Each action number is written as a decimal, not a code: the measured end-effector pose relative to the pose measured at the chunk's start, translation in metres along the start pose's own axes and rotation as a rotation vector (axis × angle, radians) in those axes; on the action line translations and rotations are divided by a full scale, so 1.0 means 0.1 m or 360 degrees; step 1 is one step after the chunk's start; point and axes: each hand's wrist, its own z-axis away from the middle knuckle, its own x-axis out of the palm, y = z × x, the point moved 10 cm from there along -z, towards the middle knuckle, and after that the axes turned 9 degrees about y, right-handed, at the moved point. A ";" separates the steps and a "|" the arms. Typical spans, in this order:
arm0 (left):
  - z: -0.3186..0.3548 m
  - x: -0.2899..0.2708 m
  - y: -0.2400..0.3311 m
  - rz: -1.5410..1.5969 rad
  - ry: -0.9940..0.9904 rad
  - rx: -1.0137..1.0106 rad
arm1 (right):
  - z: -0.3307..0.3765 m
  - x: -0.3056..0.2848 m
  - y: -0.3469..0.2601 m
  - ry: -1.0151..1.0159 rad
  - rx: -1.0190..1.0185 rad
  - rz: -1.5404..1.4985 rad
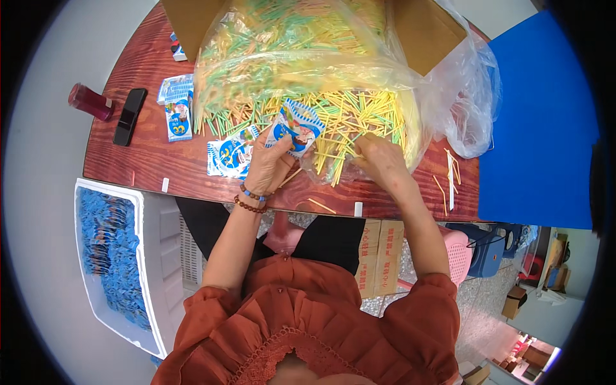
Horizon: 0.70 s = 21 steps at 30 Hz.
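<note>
Blue-and-white packet (295,119), one: upright in your left hand (270,165), fingers clamped on it, thumb across its front, before the loose sticks (378,112), too many to count. Phone (130,117), one: on the surface (151,157), left. Bracelets (249,205), two: your left wrist. Right hand (384,160): forearm extended, fingers curled at the sticks; whether gripping one, I cannot tell.

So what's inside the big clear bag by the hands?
Lots of thin sticks, mostly yellow and green, are inside the clear bag. You can see the top ones; any deeper down are covered.
</note>
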 end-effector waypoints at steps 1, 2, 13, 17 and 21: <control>0.01 -0.02 -0.01 0.0091 -0.0018 0.0007 | 0.00 0.04 -0.04 0.0043 0.0006 0.0007; 0.02 0.01 -0.02 0.0187 -0.0037 0.0013 | 0.01 0.10 -0.01 0.0044 0.0006 0.0003; 0.09 -0.09 0.05 -0.0122 0.0217 0.0009 | -0.10 0.10 0.36 -0.0161 0.0341 -0.0456; 0.11 -0.19 0.04 -0.0239 0.0204 0.0055 | -0.14 0.02 0.26 -0.0036 0.0202 -0.0121; 0.13 -0.21 0.01 -0.0187 0.0223 0.0024 | -0.16 0.11 0.12 0.0027 -0.0081 0.0074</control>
